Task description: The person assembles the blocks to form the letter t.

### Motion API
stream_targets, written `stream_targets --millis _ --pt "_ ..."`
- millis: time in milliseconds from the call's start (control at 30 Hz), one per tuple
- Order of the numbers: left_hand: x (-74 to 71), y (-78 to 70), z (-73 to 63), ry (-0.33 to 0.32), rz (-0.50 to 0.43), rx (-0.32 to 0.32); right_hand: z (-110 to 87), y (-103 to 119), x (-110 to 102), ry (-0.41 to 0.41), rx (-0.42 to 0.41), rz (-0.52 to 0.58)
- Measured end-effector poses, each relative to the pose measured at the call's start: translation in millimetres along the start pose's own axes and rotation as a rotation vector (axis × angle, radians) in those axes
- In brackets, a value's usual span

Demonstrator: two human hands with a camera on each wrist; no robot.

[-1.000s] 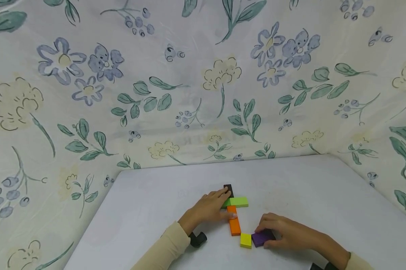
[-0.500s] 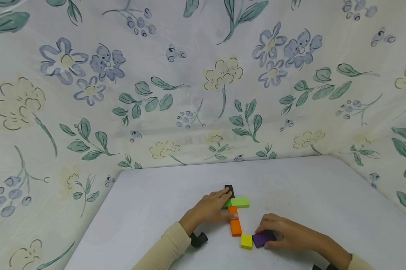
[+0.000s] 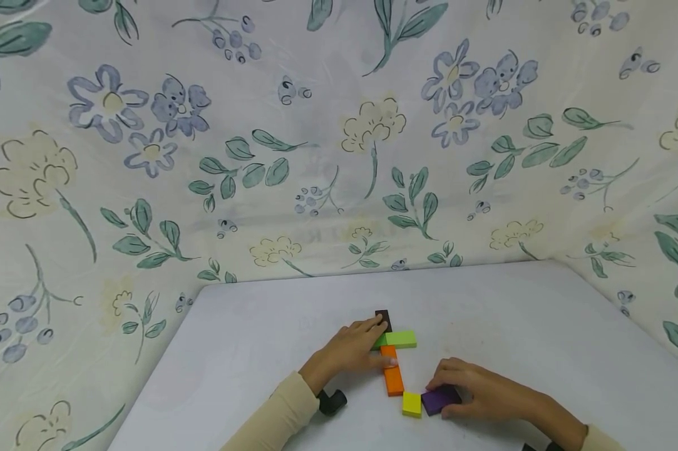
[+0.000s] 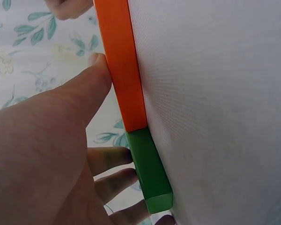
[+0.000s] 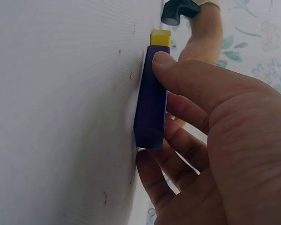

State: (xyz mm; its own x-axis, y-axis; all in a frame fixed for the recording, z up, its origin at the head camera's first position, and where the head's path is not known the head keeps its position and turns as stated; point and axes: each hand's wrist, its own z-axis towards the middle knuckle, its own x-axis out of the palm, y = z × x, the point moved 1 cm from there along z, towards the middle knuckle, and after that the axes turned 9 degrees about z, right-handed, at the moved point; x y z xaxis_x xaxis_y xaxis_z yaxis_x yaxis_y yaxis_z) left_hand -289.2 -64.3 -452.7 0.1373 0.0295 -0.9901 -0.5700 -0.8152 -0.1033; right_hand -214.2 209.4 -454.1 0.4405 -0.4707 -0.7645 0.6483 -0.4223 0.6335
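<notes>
My right hand (image 3: 474,389) holds a purple block (image 3: 439,399), thumb on its near side and fingers curled on the far side. One end of that block meets a small yellow block (image 3: 411,404). My left hand (image 3: 350,346) rests with extended fingers across other blocks. Its thumb (image 4: 96,77) touches an orange block (image 4: 124,70), and its fingers reach a green block (image 4: 152,171) and a black block (image 3: 383,320). A light green block (image 3: 400,339) lies beside the green one. Below the thumb, a second orange block (image 3: 394,382) runs toward the yellow one.
All the blocks lie on a white table (image 3: 248,338), whose far edge meets a flower-patterned sheet (image 3: 327,138). A black device (image 3: 333,401) sits at the left wrist, and part of another shows at the right wrist. Both forearms wear beige sleeves (image 3: 282,410).
</notes>
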Motion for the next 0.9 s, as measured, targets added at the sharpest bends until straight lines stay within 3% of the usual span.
stream_targets --millis 200,467,600,733,900 --pt "0.1 -2.0 0.5 -0.018 0.029 0.002 -0.4 0 -1 0.005 0.008 0.003" --pt "-5.7 -7.9 -2.7 -0.057 0.139 0.029 0.1 -1 -1 -0.005 0.006 0.018" --pt "-5.1 -11.9 -3.8 -0.076 0.13 0.043 -0.2 -2 0 -0.006 -0.015 0.029" --pt "-3.5 -12.6 -2.5 -0.135 0.098 0.065 -1.5 -2 1 -0.006 -0.034 0.03" --pt "-4.8 -7.9 -0.8 -0.194 0.1 0.067 -1.2 -4 2 -0.006 -0.007 0.04"
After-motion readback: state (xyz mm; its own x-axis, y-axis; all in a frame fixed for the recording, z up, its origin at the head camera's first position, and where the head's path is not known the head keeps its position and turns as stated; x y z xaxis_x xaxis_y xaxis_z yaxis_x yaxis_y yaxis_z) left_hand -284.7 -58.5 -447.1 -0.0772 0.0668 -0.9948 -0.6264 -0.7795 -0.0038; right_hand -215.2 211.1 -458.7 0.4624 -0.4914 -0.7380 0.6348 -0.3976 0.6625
